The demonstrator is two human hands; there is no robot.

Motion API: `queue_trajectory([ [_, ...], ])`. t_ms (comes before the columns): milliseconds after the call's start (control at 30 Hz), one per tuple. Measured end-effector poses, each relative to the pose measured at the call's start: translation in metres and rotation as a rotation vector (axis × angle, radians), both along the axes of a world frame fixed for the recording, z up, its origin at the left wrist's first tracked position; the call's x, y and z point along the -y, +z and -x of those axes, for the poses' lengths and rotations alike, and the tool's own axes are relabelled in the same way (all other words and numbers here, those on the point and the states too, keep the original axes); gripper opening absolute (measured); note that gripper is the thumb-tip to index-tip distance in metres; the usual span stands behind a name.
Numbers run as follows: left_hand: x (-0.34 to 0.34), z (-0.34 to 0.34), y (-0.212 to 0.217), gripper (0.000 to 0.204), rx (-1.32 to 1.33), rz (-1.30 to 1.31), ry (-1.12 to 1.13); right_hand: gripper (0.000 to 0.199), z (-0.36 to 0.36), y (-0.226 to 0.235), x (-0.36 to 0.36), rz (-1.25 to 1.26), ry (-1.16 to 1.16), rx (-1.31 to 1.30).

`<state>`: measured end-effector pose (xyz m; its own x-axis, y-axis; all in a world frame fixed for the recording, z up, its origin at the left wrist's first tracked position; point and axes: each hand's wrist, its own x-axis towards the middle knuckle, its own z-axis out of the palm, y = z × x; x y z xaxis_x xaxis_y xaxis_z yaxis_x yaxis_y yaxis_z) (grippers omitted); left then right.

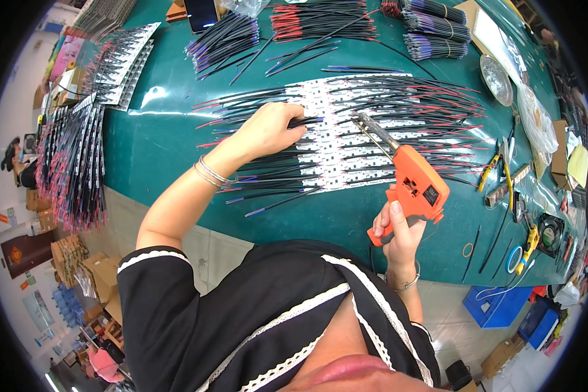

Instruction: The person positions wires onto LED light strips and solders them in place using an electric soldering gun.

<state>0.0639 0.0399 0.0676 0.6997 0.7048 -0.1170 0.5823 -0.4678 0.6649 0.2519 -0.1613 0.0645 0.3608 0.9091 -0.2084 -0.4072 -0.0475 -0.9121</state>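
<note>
My right hand (402,236) is wrapped round the grip of an orange soldering gun (421,179). Its metal tip slants up and left over a white circuit board panel (317,173). Rows of black wires with red or blue ends run out from both sides of the panel. At the panel's left side, my left hand (274,129) pinches a black wire (312,120), whose end points right toward the soldering tip. A small gap appears to separate the wire end from the tip. My left fingertips are partly hidden behind the hand.
Wire bundles (323,23) lie along the far side of the green table (157,150). Wired panels (75,163) hang over the left edge. To the right are a round metal dish (496,80), yellow-handled pliers (489,173), a small fan (551,234) and a plastic bag (536,124). A blue crate (496,307) stands below.
</note>
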Motion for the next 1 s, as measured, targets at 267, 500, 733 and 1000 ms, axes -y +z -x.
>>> queue_trajectory([
  [267, 0.024, 0.007, -0.008, 0.021, 0.070, 0.089, 0.099, 0.027, -0.007, 0.003, -0.001, -0.021, 0.013, 0.016],
  [500, 0.013, 0.018, 0.002, 0.018, 0.034, -0.052, 0.083, 0.031, -0.019, 0.016, -0.010, -0.087, 0.003, 0.061],
  [733, -0.003, -0.004, 0.053, 0.017, 0.150, -0.077, 0.208, 0.029, -0.019, 0.020, -0.024, -0.110, 0.049, 0.112],
  [1000, 0.001, -0.007, 0.034, 0.016, 0.001, -0.179, 0.014, 0.025, -0.006, 0.015, -0.015, -0.020, 0.088, 0.076],
])
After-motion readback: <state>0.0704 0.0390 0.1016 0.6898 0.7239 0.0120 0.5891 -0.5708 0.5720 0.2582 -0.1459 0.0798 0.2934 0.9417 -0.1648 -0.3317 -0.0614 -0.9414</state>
